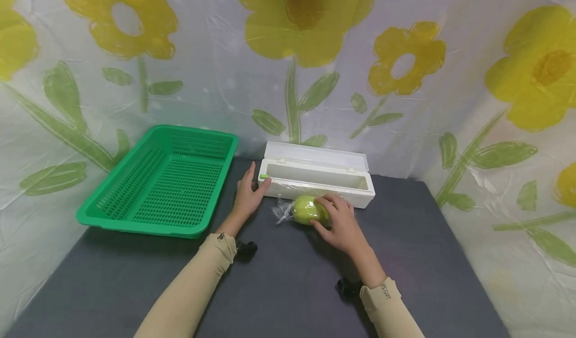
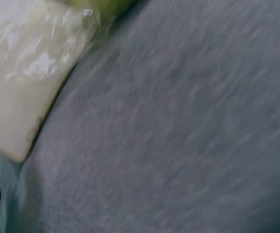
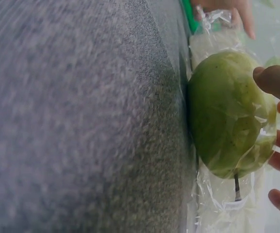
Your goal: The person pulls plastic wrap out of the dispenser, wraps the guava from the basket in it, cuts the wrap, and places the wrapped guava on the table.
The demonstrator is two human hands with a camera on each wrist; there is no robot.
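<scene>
Right hand curves around a film-wrapped pear before an open white box

The green pear point(image 1: 305, 209) lies on the dark grey table point(image 1: 279, 298), just in front of the white dispenser box point(image 1: 363, 199). Clear plastic film point(image 1: 282, 211) covers it, bunched and crinkled at its left end; the right wrist view shows its dark stem through the film. The right hand point(image 1: 340, 224) holds the pear at its right end, thumb on the near side, fingers spaced over the top; how firmly it presses, I cannot tell. The left hand point(image 1: 248, 195) is spread, thumb apart from the fingers, at the box's left end; whether it touches the box I cannot tell.

The box's lid point(image 1: 317, 156) stands open at the back, and a small green tab point(image 1: 264, 176) sits at its left front corner. The right beige cuff point(image 1: 381, 294) bears sideways dark lettering, apparently starting "Lets"; the mark on the left cuff point(image 1: 221, 247) is too small to read. A green plastic basket point(image 1: 135, 229) stands to the left, before a flower-printed curtain point(image 1: 202, 78).
</scene>
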